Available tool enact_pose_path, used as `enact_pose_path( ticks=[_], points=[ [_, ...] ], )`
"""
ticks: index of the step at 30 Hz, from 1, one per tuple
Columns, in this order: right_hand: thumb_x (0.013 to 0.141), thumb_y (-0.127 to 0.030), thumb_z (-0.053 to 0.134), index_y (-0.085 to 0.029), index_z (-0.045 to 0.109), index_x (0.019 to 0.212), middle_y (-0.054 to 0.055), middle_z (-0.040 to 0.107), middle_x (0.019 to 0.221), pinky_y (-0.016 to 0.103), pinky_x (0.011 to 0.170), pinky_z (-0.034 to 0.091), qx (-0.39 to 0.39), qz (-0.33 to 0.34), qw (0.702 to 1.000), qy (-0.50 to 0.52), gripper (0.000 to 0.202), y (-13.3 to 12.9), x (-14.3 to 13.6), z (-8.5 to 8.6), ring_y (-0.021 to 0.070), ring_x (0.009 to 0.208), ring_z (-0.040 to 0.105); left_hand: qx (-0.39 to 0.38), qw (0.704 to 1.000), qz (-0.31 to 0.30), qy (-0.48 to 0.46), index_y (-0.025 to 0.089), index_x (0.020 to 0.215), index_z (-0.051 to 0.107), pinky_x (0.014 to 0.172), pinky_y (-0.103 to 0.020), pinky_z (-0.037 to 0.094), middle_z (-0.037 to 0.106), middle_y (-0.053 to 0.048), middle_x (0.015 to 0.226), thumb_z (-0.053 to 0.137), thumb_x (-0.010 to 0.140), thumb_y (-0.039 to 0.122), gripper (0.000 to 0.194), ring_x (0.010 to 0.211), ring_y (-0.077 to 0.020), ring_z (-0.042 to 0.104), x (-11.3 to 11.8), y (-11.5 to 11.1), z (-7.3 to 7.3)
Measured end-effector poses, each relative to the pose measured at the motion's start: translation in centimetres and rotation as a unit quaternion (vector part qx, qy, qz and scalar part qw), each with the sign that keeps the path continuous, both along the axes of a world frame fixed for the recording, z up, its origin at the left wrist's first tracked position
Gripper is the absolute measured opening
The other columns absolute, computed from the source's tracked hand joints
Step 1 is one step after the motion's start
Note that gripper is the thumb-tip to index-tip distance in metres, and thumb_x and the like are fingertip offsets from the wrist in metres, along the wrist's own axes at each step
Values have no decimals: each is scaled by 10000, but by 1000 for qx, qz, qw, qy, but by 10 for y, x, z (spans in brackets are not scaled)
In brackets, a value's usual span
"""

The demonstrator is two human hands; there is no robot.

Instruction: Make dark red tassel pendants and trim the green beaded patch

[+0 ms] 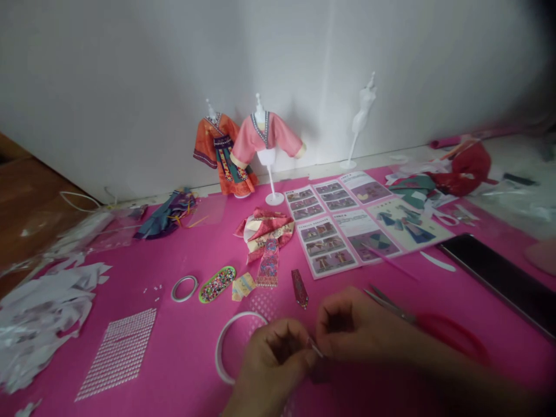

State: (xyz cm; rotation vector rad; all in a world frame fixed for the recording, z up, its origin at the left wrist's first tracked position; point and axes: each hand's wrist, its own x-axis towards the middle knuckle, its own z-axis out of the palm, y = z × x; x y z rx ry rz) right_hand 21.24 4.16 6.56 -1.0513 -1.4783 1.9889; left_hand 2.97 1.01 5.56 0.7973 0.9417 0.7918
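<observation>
My left hand [278, 362] and my right hand [358, 327] meet low in the middle of the head view, fingertips almost touching. Both are pinched on a small thin sliver [315, 347], pale along one edge; its kind is too small and blurred to make out. Beside my left hand lies a white tape roll [220, 350]. Red-handled scissors [454, 333] rest partly behind my right forearm, blades pointing to the upper left. Just beyond my fingers is a dark red patterned fabric tab [299, 288] with a pointed, beaded end.
Two dressed mini mannequins [226, 153] [269, 136] and a bare one [364, 113] stand by the wall. Instruction sheets [347, 223], a phone [499, 284], a green bead tray [217, 284], a silver ring [184, 288], a rhinestone sheet [119, 353] and white scraps [47, 318] surround the hands.
</observation>
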Motion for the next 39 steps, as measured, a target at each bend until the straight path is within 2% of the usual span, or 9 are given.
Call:
enact_pose_path(
  ticks=[3,8,13,16,18,23,28,30,39],
  points=[
    [696,-201,684,-169,661,700,-34,638,605,209,556,463,-18,8,999,27,39,0,0,-1,114,588,613,10,1000,4,1,165,624,615,544,-219,476,666,21,544,836,636,215,227,536,-125,642,2,0,1],
    [708,-217,751,-158,670,705,-50,620,592,188,562,442,-40,15,997,60,101,1,1,-4,73,547,555,5,1000,-11,-28,168,617,588,532,-206,472,662,37,555,874,634,200,288,502,-101,627,1,0,-1],
    [631,-301,872,-151,666,682,-50,608,581,206,577,463,-67,26,994,82,260,1,1,0,83,551,565,16,998,-37,-46,167,669,621,561,-228,488,669,19,595,887,687,375,338,538,-113,631,-7,-3,-13],
    [576,-329,903,-156,647,667,-60,595,569,211,575,466,-89,23,992,84,322,1,2,2,79,537,552,9,998,-29,-57,165,677,630,539,-215,473,664,23,604,899,687,360,332,531,-106,629,-9,-5,-18],
    [590,-333,890,-160,638,660,-64,583,554,216,576,469,-92,16,992,85,314,1,2,4,80,527,546,7,997,-23,-72,162,675,637,533,-216,483,669,24,605,905,681,357,332,524,-110,640,-9,-6,-19],
    [631,-274,843,-158,680,695,-52,610,595,205,590,449,-53,9,995,85,209,1,5,5,82,576,559,30,997,-31,-67,153,673,664,558,-224,513,673,22,619,901,687,382,330,528,-104,645,-9,-4,-14],
    [673,-218,793,-152,737,732,-17,668,653,202,571,444,-6,30,998,52,105,0,7,5,97,613,586,30,999,-26,-31,143,605,622,514,-200,500,623,37,581,940,560,487,470,499,-83,597,-6,0,-8],
    [679,-214,788,-154,746,741,-11,683,663,203,573,450,-3,33,998,48,96,-1,7,5,105,623,604,25,998,-32,-38,145,605,617,519,-205,510,625,38,579,933,561,508,483,495,-84,602,-5,0,-7],
    [679,-139,730,-158,749,734,-11,701,664,203,570,450,23,24,999,20,61,-4,7,4,111,622,615,22,997,-44,-65,149,669,661,571,-218,542,668,30,627,922,636,412,371,538,-93,648,-8,-4,-13]
  ],
)
